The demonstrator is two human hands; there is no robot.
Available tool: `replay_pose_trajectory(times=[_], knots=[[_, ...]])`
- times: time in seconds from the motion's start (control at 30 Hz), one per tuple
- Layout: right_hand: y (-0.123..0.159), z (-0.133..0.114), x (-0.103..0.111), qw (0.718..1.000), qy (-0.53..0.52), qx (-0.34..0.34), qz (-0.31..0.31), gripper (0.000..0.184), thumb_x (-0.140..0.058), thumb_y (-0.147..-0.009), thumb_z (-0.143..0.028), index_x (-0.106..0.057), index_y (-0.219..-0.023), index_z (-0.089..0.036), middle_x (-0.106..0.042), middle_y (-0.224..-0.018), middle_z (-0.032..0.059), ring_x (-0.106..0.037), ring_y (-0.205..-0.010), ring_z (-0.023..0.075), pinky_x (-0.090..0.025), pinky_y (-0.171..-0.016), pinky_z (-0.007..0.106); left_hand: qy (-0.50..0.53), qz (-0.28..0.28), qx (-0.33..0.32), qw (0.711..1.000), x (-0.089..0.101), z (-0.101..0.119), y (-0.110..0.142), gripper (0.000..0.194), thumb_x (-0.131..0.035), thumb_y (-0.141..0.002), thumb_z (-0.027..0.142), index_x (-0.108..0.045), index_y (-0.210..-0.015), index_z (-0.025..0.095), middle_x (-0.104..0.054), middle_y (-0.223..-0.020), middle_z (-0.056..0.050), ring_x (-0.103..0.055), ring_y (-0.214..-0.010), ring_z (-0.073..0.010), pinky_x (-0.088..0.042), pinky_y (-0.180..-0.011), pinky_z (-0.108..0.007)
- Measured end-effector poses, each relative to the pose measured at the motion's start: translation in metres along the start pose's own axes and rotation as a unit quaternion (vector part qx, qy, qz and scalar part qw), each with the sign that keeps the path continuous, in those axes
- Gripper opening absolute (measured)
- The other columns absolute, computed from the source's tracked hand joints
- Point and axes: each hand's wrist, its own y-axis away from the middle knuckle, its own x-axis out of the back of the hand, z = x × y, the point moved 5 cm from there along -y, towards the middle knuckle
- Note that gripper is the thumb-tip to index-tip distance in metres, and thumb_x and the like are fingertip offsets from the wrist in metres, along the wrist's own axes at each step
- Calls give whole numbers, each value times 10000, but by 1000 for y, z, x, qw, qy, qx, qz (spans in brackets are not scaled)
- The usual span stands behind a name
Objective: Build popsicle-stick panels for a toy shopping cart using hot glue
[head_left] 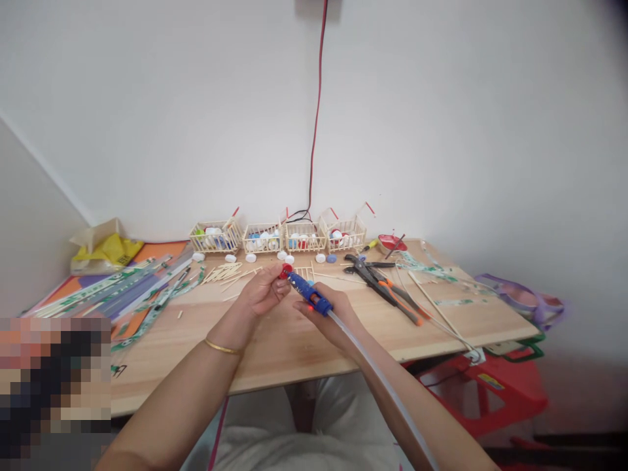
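Note:
My left hand (262, 291) pinches a small red bottle cap (285, 270) just above the wooden board (304, 340). My right hand (330, 317) is wrapped round a blue hot glue gun (309, 294) with a long clear glue stick (383, 386) running back along my forearm. The gun's nozzle points at the red cap and nearly touches it. A gold bangle (222, 347) sits on my left wrist.
Several small stick baskets (279, 237) holding bottle caps line the wall. Loose caps and sticks (230, 271) lie before them. Pliers and cutters (385, 284) lie to the right, chopstick wrappers (122, 288) on the left, a red stool (485, 386) beneath.

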Motion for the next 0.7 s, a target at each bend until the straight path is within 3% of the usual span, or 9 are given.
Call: replay_pose_trajectory(times=[0.13,0.27,0.4,0.7], knots=[[1,1,-3,1000,-13,-3,-2,272,-610,-759,-457,-532,-743,-197,-499,-639,-36,-428,-581,113,-354,-561,233,-10,4,4,1000,0,0,0,260,-778,-650,255,-581,-688,91,-472,-553,40,-367,-442,-25,-321,-418,-163],[2,2,0,998,-35,-28,39,290,-620,-743,-472,-535,-738,-195,-490,-624,-38,-410,-579,112,-359,-557,232,35,-1,6,999,-6,-2,0,293,-749,-702,332,-559,-695,110,-434,-532,57,-345,-421,-20,-303,-392,-139],[3,0,9,996,-38,-50,69,318,-635,-721,-493,-538,-716,-190,-501,-615,-33,-408,-575,113,-351,-540,230,71,5,18,997,-9,-3,0,301,-672,-776,386,-555,-744,110,-496,-595,30,-349,-417,-14,-280,-360,-120],[-1,2,2,997,-46,-28,54,326,-635,-729,-499,-525,-715,-193,-486,-614,-36,-402,-574,110,-353,-542,223,72,10,10,997,-9,-4,1,285,-673,-777,377,-559,-782,116,-463,-557,53,-351,-400,-20,-303,-367,-132]])
